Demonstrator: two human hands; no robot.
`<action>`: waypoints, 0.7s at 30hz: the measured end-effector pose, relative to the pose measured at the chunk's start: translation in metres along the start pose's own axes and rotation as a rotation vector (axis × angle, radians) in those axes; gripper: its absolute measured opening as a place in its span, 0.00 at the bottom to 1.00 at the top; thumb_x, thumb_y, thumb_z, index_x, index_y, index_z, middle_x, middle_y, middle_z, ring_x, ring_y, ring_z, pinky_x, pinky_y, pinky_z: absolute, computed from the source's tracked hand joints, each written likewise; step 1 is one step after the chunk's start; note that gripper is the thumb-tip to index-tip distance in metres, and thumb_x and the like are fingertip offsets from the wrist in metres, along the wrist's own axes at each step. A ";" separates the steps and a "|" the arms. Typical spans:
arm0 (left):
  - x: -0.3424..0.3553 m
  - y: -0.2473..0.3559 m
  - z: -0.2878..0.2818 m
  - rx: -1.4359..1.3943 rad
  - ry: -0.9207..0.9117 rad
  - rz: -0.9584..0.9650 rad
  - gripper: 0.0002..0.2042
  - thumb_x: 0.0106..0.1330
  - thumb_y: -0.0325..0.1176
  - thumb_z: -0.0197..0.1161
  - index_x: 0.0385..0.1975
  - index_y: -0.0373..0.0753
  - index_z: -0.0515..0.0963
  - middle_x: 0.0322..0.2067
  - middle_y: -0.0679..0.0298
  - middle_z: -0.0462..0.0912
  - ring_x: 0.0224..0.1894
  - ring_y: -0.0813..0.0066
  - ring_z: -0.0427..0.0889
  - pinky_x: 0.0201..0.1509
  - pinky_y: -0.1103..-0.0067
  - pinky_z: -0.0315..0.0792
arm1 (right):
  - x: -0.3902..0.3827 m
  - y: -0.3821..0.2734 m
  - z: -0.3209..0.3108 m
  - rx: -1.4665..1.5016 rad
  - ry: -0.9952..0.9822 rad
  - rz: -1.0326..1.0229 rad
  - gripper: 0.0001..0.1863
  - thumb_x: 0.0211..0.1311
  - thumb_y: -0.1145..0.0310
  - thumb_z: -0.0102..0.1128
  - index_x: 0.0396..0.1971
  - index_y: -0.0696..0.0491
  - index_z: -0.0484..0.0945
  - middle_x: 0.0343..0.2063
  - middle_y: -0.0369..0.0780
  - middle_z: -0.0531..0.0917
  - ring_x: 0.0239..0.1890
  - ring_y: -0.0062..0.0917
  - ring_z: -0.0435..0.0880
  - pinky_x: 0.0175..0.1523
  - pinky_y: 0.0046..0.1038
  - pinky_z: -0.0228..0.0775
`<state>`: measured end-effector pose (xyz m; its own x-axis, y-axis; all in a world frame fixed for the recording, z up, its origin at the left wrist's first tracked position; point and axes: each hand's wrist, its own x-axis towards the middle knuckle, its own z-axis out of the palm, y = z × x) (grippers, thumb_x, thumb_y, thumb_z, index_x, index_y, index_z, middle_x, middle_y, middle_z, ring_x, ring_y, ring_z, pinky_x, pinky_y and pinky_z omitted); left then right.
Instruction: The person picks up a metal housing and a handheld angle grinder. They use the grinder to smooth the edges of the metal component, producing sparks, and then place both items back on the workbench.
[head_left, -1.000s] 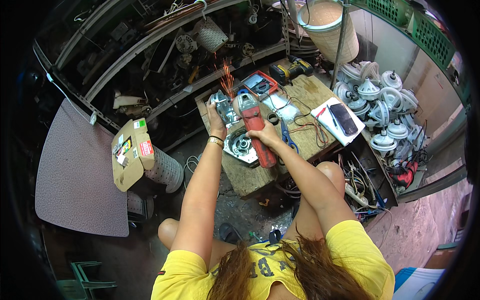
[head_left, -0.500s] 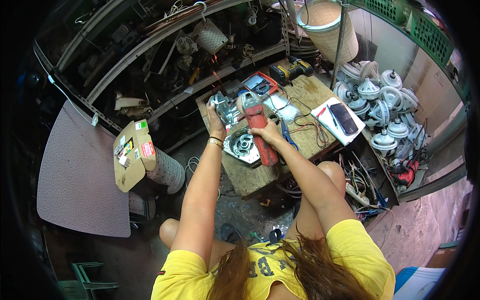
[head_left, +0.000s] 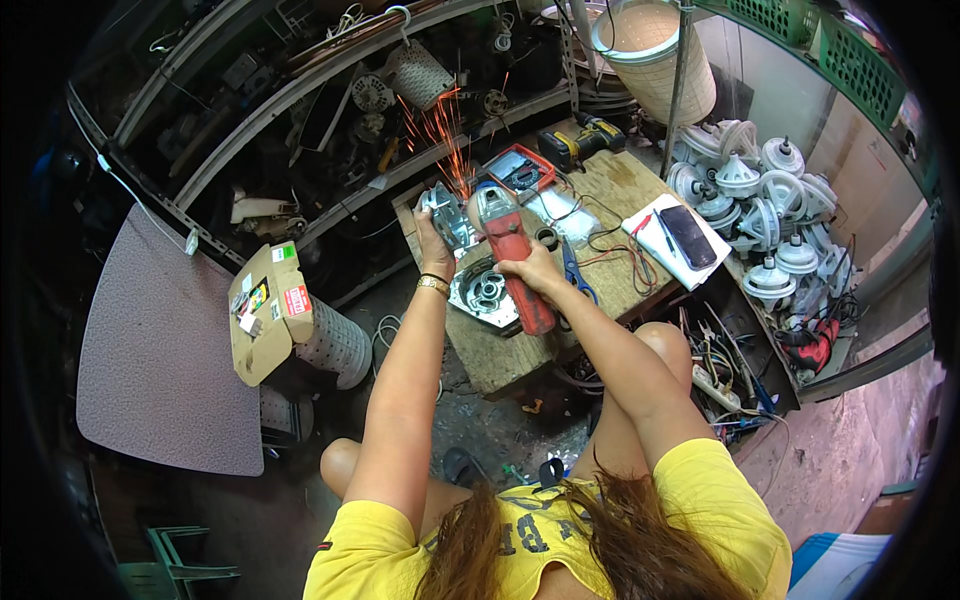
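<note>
My left hand (head_left: pixel 432 240) grips a silver cast-metal housing (head_left: pixel 452 212), tilted up above the wooden bench. In my right hand (head_left: pixel 535 268) is a red angle grinder (head_left: pixel 512 245), its head close to the housing's right side. Orange sparks (head_left: pixel 445 130) spray from between them toward the shelf. The exact contact point is hidden by the grinder's head. Below both hands another silver metal housing (head_left: pixel 484 292) lies open on the bench (head_left: pixel 490 362). Blue-handled scissors (head_left: pixel 575 272) and a dark ring (head_left: pixel 547 238) lie right of the grinder.
Behind stand a red-framed multimeter (head_left: pixel 520 168) and a yellow-black cordless drill (head_left: pixel 582 140). A phone (head_left: pixel 688 237) rests on white paper at right, with red and black leads (head_left: pixel 628 250) nearby. White plastic gear units (head_left: pixel 762 190) are heaped farther right. At left is an open cardboard box (head_left: pixel 262 335).
The sparks have grown from a few thin streaks into a wide spray. Both hands keep their holds, with hardly any movement of the housing or grinder.
</note>
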<state>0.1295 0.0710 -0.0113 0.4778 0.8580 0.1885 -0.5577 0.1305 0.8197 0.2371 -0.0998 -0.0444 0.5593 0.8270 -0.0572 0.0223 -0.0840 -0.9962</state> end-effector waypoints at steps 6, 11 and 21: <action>-0.007 0.005 0.010 -0.046 -0.051 -0.015 0.25 0.66 0.48 0.47 0.59 0.42 0.64 0.50 0.61 0.77 0.49 0.68 0.80 0.54 0.71 0.74 | 0.003 0.003 -0.005 -0.023 0.015 0.028 0.40 0.38 0.67 0.76 0.54 0.62 0.67 0.41 0.45 0.80 0.33 0.28 0.83 0.36 0.28 0.78; -0.007 0.003 0.014 -0.008 0.007 0.046 0.24 0.68 0.52 0.43 0.53 0.42 0.72 0.43 0.63 0.81 0.43 0.69 0.82 0.49 0.73 0.77 | -0.001 -0.002 -0.005 0.002 0.008 0.024 0.40 0.38 0.67 0.76 0.54 0.63 0.67 0.41 0.45 0.81 0.32 0.28 0.83 0.36 0.28 0.79; -0.001 -0.002 -0.001 -0.036 0.088 0.003 0.22 0.68 0.53 0.45 0.49 0.43 0.73 0.42 0.65 0.82 0.43 0.72 0.82 0.49 0.75 0.76 | 0.004 0.000 -0.008 0.035 0.025 0.061 0.41 0.37 0.67 0.77 0.54 0.62 0.67 0.42 0.46 0.81 0.35 0.28 0.83 0.38 0.28 0.79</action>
<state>0.1295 0.0698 -0.0140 0.4150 0.8987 0.1416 -0.5842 0.1440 0.7987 0.2461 -0.1011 -0.0445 0.5792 0.8068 -0.1166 -0.0409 -0.1141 -0.9926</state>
